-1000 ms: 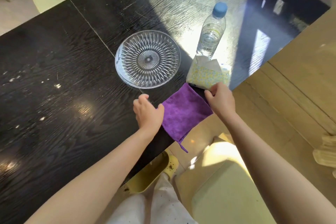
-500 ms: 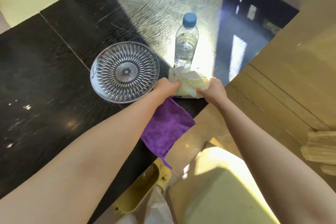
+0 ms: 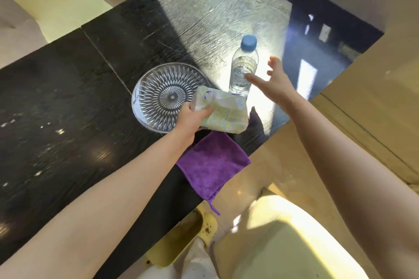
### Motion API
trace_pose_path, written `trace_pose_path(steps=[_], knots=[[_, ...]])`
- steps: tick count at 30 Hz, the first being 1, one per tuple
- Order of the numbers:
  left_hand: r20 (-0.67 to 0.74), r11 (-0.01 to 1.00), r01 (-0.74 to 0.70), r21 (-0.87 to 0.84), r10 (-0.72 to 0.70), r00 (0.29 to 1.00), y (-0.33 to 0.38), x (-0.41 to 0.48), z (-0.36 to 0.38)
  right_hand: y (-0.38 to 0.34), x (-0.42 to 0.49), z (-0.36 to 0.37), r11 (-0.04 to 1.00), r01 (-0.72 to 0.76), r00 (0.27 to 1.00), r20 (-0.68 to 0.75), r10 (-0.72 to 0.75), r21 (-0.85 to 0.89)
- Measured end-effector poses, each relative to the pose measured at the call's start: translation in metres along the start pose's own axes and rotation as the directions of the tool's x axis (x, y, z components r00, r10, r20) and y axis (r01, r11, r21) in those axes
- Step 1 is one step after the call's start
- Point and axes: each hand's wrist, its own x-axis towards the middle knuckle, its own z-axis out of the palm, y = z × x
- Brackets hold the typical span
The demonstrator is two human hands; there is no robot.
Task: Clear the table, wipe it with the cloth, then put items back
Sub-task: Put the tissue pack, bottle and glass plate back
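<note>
The left hand (image 3: 189, 118) grips a soft tissue pack (image 3: 221, 113) printed with pale yellow and green marks, its fingers closed around the pack's left end, and holds it above the near right part of the dark wood-grain surface (image 3: 68, 102). The pack hangs partly over the right edge of a clear cut-glass plate (image 3: 163, 97), which lies flat on the surface with a starburst pattern radiating from its centre. The right hand (image 3: 273, 79) is empty, fingers spread apart, and reaches toward a clear plastic water bottle (image 3: 243, 70) with a blue cap (image 3: 249, 42); the thumb tip appears in front of the bottle's lower body, but whether it touches the bottle cannot be told. The bottle stands upright in a bright patch of sunlight, just behind the pack and to the right of the plate. A purple cloth (image 3: 213, 163) lies folded at the near corner of the surface, below the left wrist, with its lower part and a small loop hanging over the edge. Below the surface, a yellow shoe (image 3: 207, 229) and a light trouser leg (image 3: 197, 263) show over a pale floor (image 3: 283, 154), beside a pale yellow seat (image 3: 283, 240).
</note>
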Motion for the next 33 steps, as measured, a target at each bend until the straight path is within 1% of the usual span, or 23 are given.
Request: trace_pose_path(steps=[3, 7, 10, 14, 22, 24, 27, 33], knots=[[-0.034, 0.996, 0.011, -0.087, -0.014, 0.999, -0.001, -0.005, -0.033, -0.019, 0.015, 0.013, 0.999, 0.035, 0.999, 0.033, -0.036, 0.024], [-0.091, 0.976, 0.044, -0.212, -0.065, 0.994, -0.003, -0.009, -0.076, -0.03, 0.021, 0.036, 0.999, -0.008, 0.998, -0.066, 0.011, 0.048], [-0.156, 0.943, 0.07, -0.325, -0.127, 0.98, -0.003, -0.012, -0.103, -0.036, 0.018, 0.046, 0.998, 0.003, 0.993, -0.117, 0.003, 0.056], [-0.18, 0.904, 0.089, -0.417, -0.178, 0.967, 0.006, -0.019, -0.132, -0.049, 0.004, 0.055, 0.998, 0.057, 0.989, -0.136, -0.055, 0.011], [-0.172, 0.883, 0.044, -0.466, -0.14, 0.975, 0.024, -0.04, -0.168, -0.115, -0.035, 0.072, 0.968, 0.251, 0.962, -0.109, -0.251, -0.011], [-0.179, 0.877, 0.026, -0.48, -0.127, 0.976, 0.027, -0.049, -0.181, -0.135, -0.045, 0.083, 0.955, 0.297, 0.951, -0.08, -0.298, -0.014], [-0.201, 0.881, -0.004, -0.472, -0.103, 0.974, 0.027, -0.066, -0.211, -0.162, -0.059, 0.113, 0.935, 0.354, 0.935, 0.009, -0.354, -0.024], [-0.296, 0.854, -0.062, -0.517, -0.111, 0.949, 0.007, -0.102, -0.316, -0.213, -0.095, 0.209, 0.891, 0.454, 0.877, 0.182, -0.446, -0.006]])
